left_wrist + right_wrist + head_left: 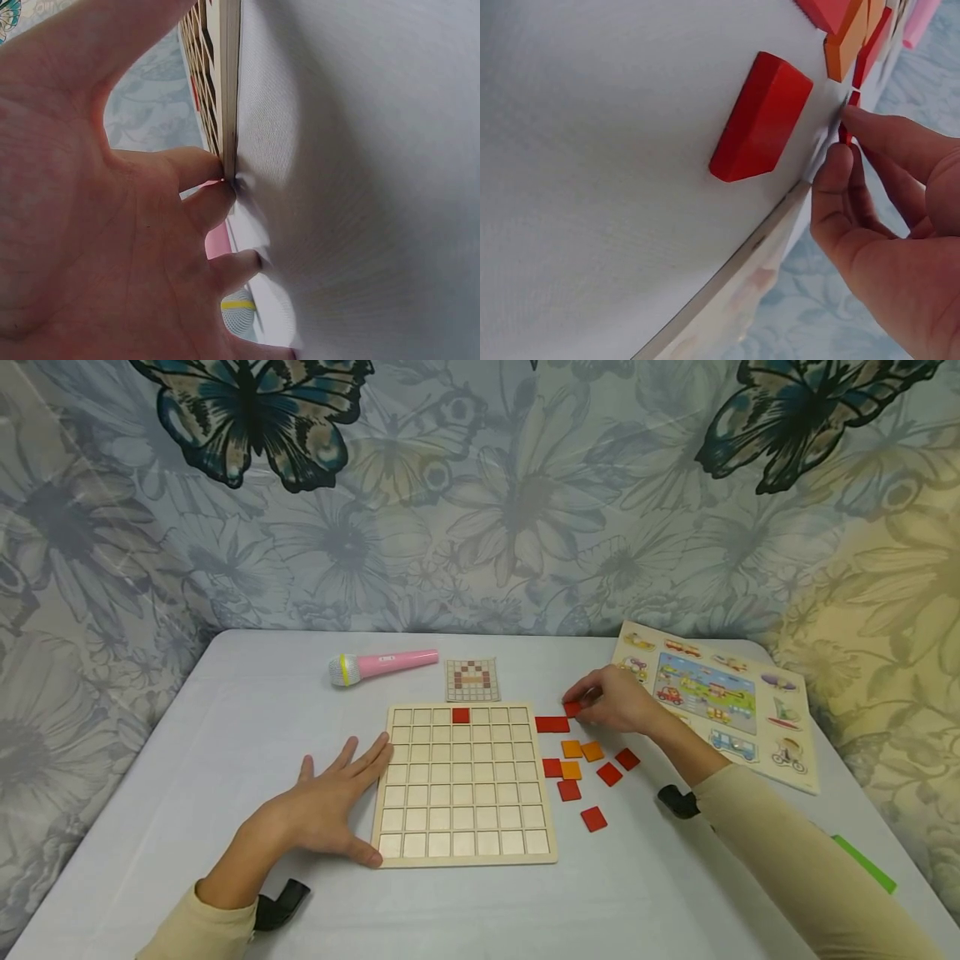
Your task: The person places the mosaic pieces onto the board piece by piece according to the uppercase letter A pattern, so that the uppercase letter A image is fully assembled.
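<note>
A wooden grid board point(465, 863) lies on the white table, with one red tile point(461, 716) in its top row. My left hand point(330, 802) is spread at the board's left side, fingertips and thumb touching its edge; the left wrist view shows fingers point(202, 165) against that edge. Right of the board, my right hand point(618, 700) pinches a red square tile point(572, 709) between thumb and fingers, also seen in the right wrist view as a thin red tile point(849, 120). Below it lie several loose red tiles point(594, 819) and orange tiles point(592, 751).
Behind the board lie a small pattern card point(472, 680) and a pink toy microphone point(390, 663). A picture puzzle board point(720, 702) lies at the back right, partly under the right forearm. A green strip point(864, 863) shows near the right table edge.
</note>
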